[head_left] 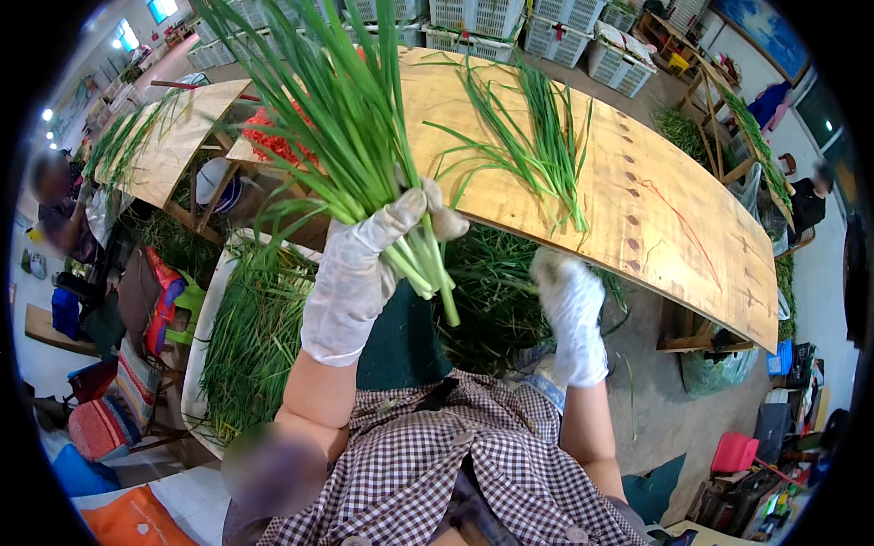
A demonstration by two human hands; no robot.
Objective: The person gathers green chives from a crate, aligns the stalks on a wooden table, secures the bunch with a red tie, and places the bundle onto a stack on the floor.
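A thick bunch of Chinese chives [355,136] stands upright in my gloved left hand [387,227], fingers wrapped round its pale lower stems. The stem ends stick out below the fist, and the long leaves fan up and left. My right hand [569,305], in a white glove, is lowered just below the near edge of the wooden table [628,209]. It is blurred and its fingers are not clear. A smaller bunch of chives [555,136] lies on the tabletop, stem ends toward me.
Cut greens fill a white tub [196,364] at my left, and more dark greens [492,273] lie beneath the table. Red string [683,227] rests on the boards. White crates [473,18] are stacked behind. Another person [810,200] sits at the far right, another at the far left.
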